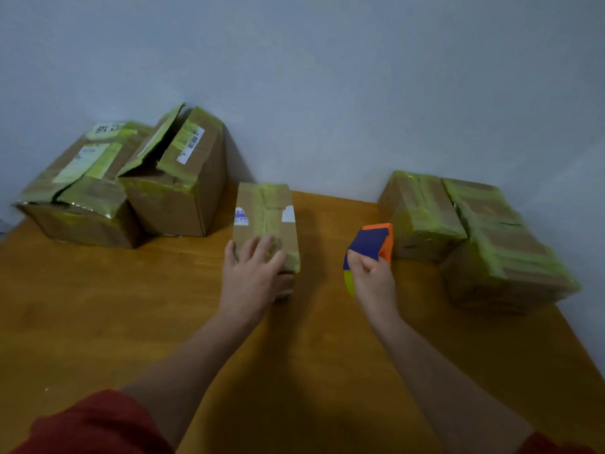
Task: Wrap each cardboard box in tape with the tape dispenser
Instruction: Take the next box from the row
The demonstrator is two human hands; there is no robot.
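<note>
The step in hand looks like steadying the small box (265,217) before a strip is laid. To do it well, press the box down firmly so it cannot slide, bring the tape dispenser (371,240) onto the box's top near one end, and pull in one straight run along the seam and over the edge. The yellow-green tape already down the middle makes a fair guide line.

The small box lies about midway along the worktop (98,306), towards its far edge, long side running far to near. The left hand (253,273) rests on its near end. Its fingers (268,249) are spread and nearly straight on the top face, pressing and not curled round it. The right hand (371,276) grips the tape dispenser, fingers curled round its body. The dispenser is held apart from the small box, nearer the worktop's right edge, and just beside the taped boxes (422,214) there.
</note>
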